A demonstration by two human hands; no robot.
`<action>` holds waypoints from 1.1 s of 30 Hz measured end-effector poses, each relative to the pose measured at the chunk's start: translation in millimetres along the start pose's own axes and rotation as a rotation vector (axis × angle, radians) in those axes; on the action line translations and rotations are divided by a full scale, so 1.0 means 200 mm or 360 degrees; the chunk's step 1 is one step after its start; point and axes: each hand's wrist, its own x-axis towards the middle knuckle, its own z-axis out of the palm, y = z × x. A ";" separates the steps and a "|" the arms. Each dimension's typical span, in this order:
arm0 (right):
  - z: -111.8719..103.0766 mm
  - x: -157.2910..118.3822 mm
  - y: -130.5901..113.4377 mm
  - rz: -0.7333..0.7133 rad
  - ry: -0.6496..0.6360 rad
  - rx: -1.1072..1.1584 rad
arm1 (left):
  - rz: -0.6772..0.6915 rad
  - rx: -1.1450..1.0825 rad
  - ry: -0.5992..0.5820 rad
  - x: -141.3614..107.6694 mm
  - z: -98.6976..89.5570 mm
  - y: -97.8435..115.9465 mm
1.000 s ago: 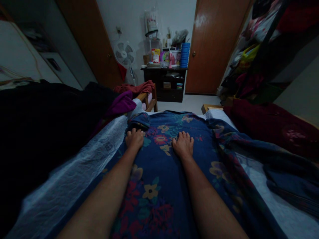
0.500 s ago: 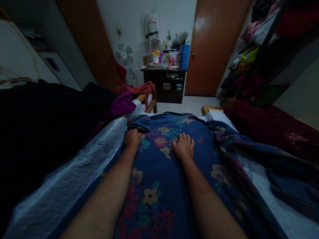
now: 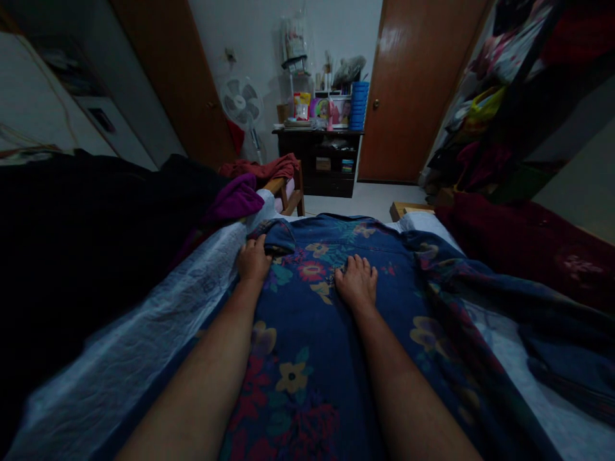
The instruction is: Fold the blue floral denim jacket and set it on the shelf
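Note:
A dark blue denim jacket (image 3: 312, 333) with a floral print lies spread out before me, its collar end away from me. Its left sleeve is folded in near the shoulder, while the right sleeve (image 3: 490, 282) stretches out to the side. At the folded sleeve (image 3: 281, 235), my left hand (image 3: 254, 259) has its fingers and thumb closed about the edge of the cloth. My right hand (image 3: 357, 282) rests palm down on the upper middle of the jacket, its fingers stretched out and slightly apart.
Under the jacket is a pale sheet (image 3: 158, 339). Dark clothing (image 3: 96, 237) and a purple cloth (image 3: 237, 200) are heaped at left; a maroon garment (image 3: 523, 243) lies at right. Beyond stand a wooden chair (image 3: 294, 198), a fan (image 3: 241, 102) and a dark cabinet (image 3: 312, 186).
My left hand has shifted slightly up and left at the folded sleeve, its fingers less tightly curled. My right hand stays on the jacket. The view has tilted a little.

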 end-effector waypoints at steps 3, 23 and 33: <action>0.00 0.00 0.00 -0.0004 -0.0006 -0.0014 | -0.0078 -0.0001 -0.0136 0.04 0.02 -0.01; -0.02 -0.01 0.00 -0.0014 0.0002 0.0027 | -0.0314 -0.0067 -0.0051 0.08 -0.05 0.02; 0.00 0.00 0.00 -0.0015 0.0016 0.0020 | 0.0194 -0.0067 -0.0107 0.01 -0.14 0.18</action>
